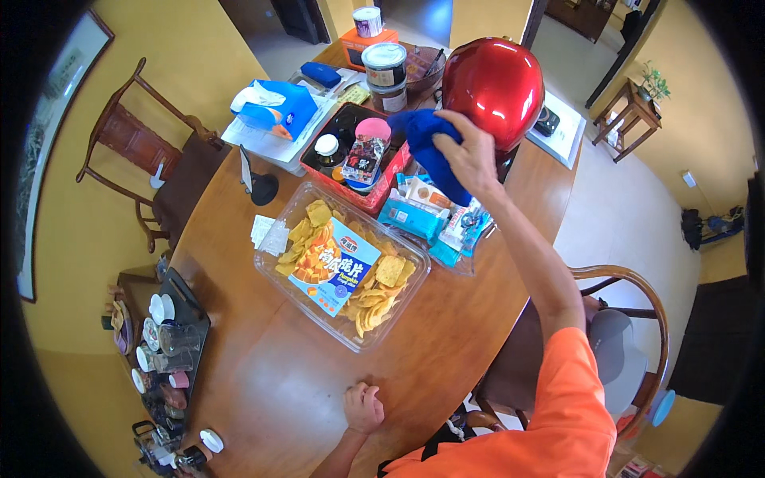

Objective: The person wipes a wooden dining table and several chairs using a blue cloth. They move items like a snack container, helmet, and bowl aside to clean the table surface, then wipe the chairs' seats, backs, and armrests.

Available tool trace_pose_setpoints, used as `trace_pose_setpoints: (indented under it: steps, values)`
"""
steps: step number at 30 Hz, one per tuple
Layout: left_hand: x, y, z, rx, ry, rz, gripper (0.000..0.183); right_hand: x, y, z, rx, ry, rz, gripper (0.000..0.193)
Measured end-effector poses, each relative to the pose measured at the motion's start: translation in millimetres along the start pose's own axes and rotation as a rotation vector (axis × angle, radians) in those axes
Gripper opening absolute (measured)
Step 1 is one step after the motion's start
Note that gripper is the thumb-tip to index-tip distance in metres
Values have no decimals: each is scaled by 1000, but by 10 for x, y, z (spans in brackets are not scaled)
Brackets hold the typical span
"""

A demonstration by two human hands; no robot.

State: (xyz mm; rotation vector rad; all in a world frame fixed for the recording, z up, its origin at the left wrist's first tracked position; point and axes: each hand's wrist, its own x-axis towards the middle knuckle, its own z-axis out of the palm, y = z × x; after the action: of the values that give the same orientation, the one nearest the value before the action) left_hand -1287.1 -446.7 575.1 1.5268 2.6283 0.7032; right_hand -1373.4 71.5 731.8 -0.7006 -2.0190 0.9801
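My right hand point(472, 155) reaches far over the table, fingers closed on a bunched dark-blue cloth point(437, 158). The cloth hangs beside a glossy red dome-shaped object point(494, 92), above the right edge of a red box point(378, 195) of jars and packets. Under my wrist lie teal-and-white packets point(422, 211). My left hand point(364, 408) rests on the near part of the wooden table point(271, 382), its fingers curled in with nothing seen in them. Between the hands and the box sits a clear plastic tub of yellow chips point(386, 307) with a printed label.
A blue tissue box point(275, 107), a dark stand point(259, 187) and lidded tubs point(385, 68) stand farther back. At the left, a black tray point(191, 299) holds cups and glasses. Wooden chairs point(139, 139) flank the table; a white board point(558, 131) lies at the right edge.
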Motion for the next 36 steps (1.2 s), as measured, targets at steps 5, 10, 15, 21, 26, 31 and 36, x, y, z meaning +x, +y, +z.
trace_pose_setpoints:
  steps: [5, 10, 15, 21, 26, 31, 36]
  values:
    - [0, -25, 15, 27, 11, 3, 31, 315, -486, -684, -478, 362, -448, 38]
    - [14, -10, 20, 15, 6, 12, 33, 500, 272, -618, -936, 167, -593, 41]
    - [-25, -36, 30, -4, -19, 5, 33, 1413, 434, -637, -1023, 328, -459, 38]
    - [-36, -51, 8, 9, -9, 0, 34, 1595, 719, -1242, -309, 414, 166, 53]
    - [87, -57, 65, -15, 44, 37, 31, 836, 968, -1231, -357, 604, 165, 53]
    - [13, 7, 0, -12, 35, -5, 28, -497, 1062, -1352, -60, 335, 232, 44]
    - [75, 20, -13, -82, 46, 14, 28, -2037, 1515, -1438, -560, 171, 251, 35]
